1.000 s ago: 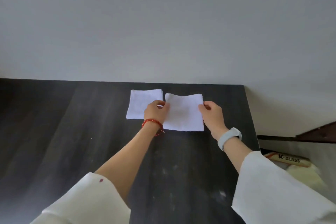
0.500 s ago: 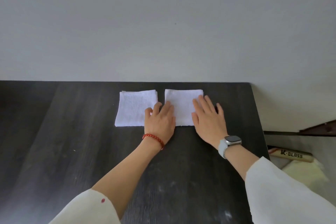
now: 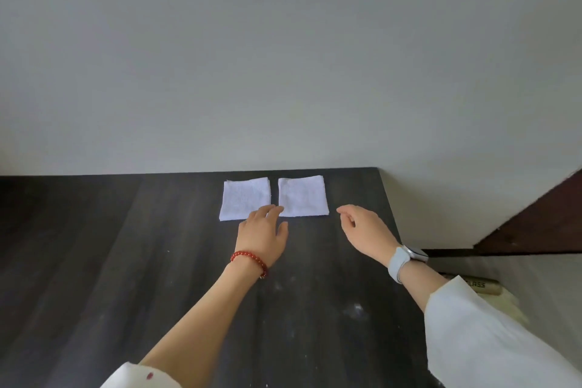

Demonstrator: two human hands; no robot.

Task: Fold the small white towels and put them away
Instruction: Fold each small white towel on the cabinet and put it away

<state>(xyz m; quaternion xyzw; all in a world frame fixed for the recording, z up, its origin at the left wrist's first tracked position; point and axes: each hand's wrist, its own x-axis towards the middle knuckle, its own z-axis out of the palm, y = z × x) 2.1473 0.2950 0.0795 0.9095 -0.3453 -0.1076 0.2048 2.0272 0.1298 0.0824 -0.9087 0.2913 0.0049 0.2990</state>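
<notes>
Two small white terry towels, each folded into a flat square, lie side by side near the far edge of the dark wood-grain table [image 3: 94,261], close to the pale grey wall [image 3: 283,57]. A narrow strip of bare table separates the left folded towel [image 3: 245,198] from the right folded towel [image 3: 302,195], and their near edges line up roughly in a row. The left hand [image 3: 263,236] reaches forward with its fingers relaxed and lightly spread, the fingertips [image 3: 274,209] lying over the gap at the towels' near edges; whether they touch the cloth or only hover above it I cannot tell. It grips nothing. A red beaded bracelet [image 3: 248,258] circles that wrist. The right hand [image 3: 365,230] is off to the right of the right towel, apart from it, fingers loosely curled and holding nothing. A pale grey-banded smartwatch [image 3: 404,258] sits on its wrist. Both forearms come out of wide white sleeves [image 3: 491,340]. Beyond the table's right edge, lower down, lies a cream roll with dark printed lettering [image 3: 475,285], partly hidden behind the right sleeve.
</notes>
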